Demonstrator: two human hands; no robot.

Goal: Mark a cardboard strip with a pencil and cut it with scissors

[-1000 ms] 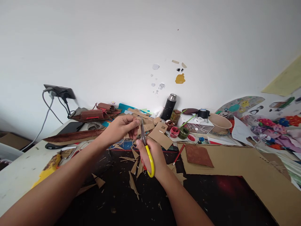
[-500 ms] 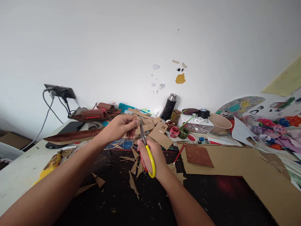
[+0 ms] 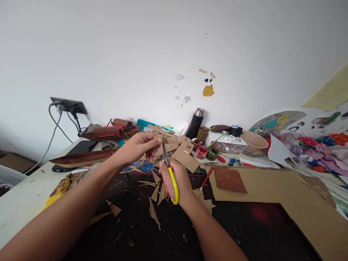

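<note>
My right hand is closed around scissors with yellow and red handles. Their blades point up and away, beside the fingertips of my left hand. That left hand is pinched on what looks like a small piece of cardboard, mostly hidden by the fingers and blades. Just behind both hands lies a heap of cut cardboard pieces. Cardboard scraps are scattered over the dark work surface below.
A black flask, open paint jars and a bowl stand along the wall. A red pencil lies near a brown-painted square on a large cardboard sheet. At left are a brown model boat and a socket.
The scissors' handles have drawn slightly closer together, and my right hand has shifted a little. My left hand keeps its pinch in nearly the same place.
</note>
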